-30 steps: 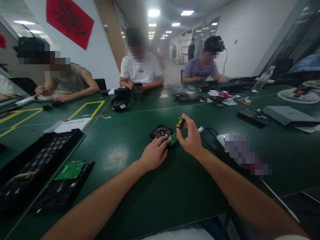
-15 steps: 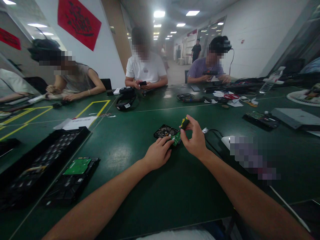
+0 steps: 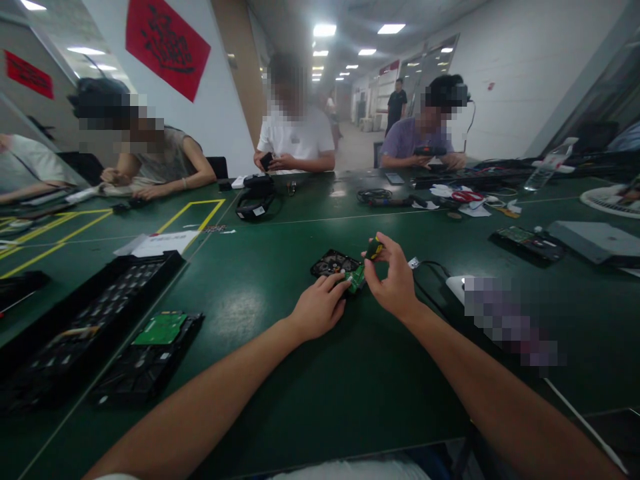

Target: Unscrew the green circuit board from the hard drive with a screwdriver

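My left hand [image 3: 320, 307] lies over the near side of a hard drive [image 3: 334, 261], its fingers bent onto the green circuit board [image 3: 356, 277] and its thumb low at the near edge. This hand holds the drive against the table. In my right hand [image 3: 393, 277], thumb and fingers pinch the black and yellow handle of a screwdriver [image 3: 374, 248], just above the board's right end. The screwdriver's shaft and tip cannot be made out. Part of the drive is hidden under my left fingers.
On the left lie a long black tray [image 3: 95, 320] and another drive with a green board [image 3: 160, 329]. To the right are a white power strip [image 3: 456, 287], a further drive [image 3: 527, 244] and a grey box [image 3: 595, 240]. Several people sit across the green table [image 3: 280, 413].
The screwdriver handle has turned a little in my right fingers, so its yellow marks show differently. The whole view has shifted slightly. My left hand stays on the hard drive.
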`<state>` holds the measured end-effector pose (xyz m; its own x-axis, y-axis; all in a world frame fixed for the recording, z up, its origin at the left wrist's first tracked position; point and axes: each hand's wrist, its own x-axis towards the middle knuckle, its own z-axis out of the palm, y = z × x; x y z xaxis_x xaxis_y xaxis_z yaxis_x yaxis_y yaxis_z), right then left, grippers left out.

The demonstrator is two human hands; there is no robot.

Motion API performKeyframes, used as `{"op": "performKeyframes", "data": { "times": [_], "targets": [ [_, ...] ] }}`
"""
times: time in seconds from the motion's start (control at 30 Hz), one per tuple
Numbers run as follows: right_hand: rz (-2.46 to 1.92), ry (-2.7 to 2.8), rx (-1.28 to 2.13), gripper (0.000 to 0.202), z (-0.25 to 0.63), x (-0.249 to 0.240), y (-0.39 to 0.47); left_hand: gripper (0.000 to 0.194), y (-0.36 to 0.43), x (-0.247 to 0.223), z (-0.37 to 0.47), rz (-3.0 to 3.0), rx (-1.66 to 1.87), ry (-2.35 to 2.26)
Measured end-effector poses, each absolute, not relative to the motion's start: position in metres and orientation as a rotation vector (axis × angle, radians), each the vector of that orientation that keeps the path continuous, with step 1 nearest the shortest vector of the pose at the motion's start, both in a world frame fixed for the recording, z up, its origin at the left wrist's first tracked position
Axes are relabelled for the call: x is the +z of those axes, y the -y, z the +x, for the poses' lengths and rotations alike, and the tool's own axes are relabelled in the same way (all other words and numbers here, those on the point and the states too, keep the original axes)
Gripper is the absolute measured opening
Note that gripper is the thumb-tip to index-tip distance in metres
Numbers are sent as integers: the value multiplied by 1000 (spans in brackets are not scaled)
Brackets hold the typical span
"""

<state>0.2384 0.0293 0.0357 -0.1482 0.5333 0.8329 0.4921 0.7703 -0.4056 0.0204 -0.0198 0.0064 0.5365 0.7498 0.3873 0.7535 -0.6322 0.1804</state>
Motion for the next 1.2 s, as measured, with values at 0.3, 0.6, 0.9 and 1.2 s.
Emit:
{"op": "performKeyframes", "data": {
  "times": [0.3,0.6,0.9,1.2],
  "targets": [
    [-831,1789,-16,63,239,39,-27,48,19,5,20,-2748,-690,1343],
    [-822,1821,66,61,238,36,-27,48,19,5,20,-2760,-692,1348],
    [-832,1812,76,66,241,35,-30,47,18,2,19,-2742,-689,1335],
    [-848,1779,19,64,240,38,-28,47,19,2,19,-2752,-714,1331]
  ]
}}
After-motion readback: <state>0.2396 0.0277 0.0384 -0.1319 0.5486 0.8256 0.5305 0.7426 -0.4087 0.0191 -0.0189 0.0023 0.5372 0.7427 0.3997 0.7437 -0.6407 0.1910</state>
